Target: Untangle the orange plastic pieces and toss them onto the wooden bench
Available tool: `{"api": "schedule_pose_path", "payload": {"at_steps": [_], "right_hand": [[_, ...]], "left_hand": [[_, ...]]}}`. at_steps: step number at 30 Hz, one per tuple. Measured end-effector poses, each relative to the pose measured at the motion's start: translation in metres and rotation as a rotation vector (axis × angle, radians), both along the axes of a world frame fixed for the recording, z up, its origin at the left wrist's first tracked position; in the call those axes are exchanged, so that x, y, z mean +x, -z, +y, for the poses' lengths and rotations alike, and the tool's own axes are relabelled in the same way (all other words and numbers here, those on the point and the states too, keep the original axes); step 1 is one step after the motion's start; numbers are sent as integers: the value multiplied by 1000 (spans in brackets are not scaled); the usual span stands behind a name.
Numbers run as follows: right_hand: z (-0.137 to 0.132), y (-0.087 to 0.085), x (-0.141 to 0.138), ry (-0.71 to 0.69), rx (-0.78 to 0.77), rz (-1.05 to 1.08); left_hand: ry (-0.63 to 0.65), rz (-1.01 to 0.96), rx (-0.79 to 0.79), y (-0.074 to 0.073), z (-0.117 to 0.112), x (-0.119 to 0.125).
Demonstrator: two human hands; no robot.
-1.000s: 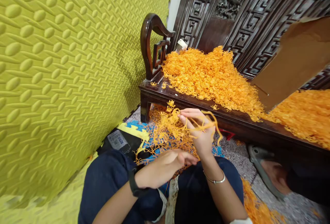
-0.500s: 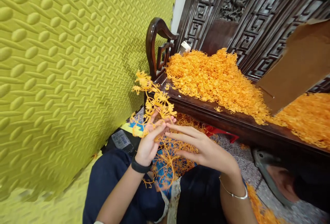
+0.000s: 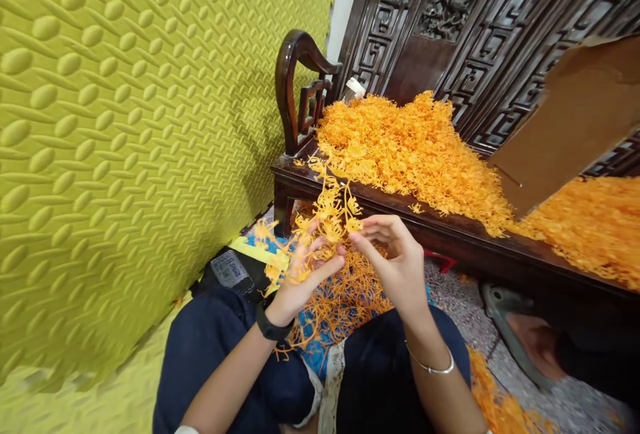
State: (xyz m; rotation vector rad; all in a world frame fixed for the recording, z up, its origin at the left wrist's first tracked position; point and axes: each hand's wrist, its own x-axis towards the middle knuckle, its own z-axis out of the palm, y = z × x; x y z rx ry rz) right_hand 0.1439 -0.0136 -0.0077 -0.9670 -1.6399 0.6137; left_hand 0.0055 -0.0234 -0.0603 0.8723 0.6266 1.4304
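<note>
The sprig [image 3: 330,207] is yellow-orange, the bench [image 3: 450,241] dark brown, the mat [image 3: 125,154] yellow-green with raised ovals.

A dark, glossy wooden desk [image 3: 290,175] carried a broad heap of small orange spidery pieces [image 3: 395,144], with a few loose pieces [image 3: 416,209] near its front edge. A white-capped container [image 3: 354,89] stood at the back left, partly hidden. Farther right, brown cardboard [image 3: 565,121] slanted up beside a second orange heap [image 3: 595,221]. Below, a tangle of orange stems [image 3: 355,287] covered much of a blue floor mat [image 3: 315,359].
</note>
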Motion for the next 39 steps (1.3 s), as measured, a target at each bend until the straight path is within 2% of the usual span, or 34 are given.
{"api": "schedule_pose_path", "payload": {"at_steps": [4, 8, 10, 13, 15, 19, 23, 26, 30, 36, 39], "right_hand": [[6, 0, 5, 3, -9, 81], [12, 1, 10, 19, 61, -9], [13, 2, 9, 24, 105, -130], [13, 2, 6, 18, 150, -283], [12, -1, 7, 18, 180, -303], [11, -11, 22, 26, 192, -242], [10, -18, 40, 67, 109, -83], [7, -17, 44, 187, 171, 18], [3, -17, 42, 426, 345, 65], [-11, -25, 28, 489, 362, 146], [-20, -39, 55, 686, 530, 263]], "left_hand": [[90, 52, 12, -3, 1, 3], [93, 140, -8, -1, -2, 8], [26, 213, 3, 3, -4, 11], [-151, 339, 25, 7, -6, 13], [-186, 410, 38, 6, -6, 12], [-115, 455, 66, 0, -5, 6], [67, 324, 100, 3, -7, 4], [140, 186, 60, 10, -10, 11], [165, 148, 51, 8, -16, 23], [177, 183, 51, 1, -40, 24], [189, 204, 33, 3, -57, 16]]}}
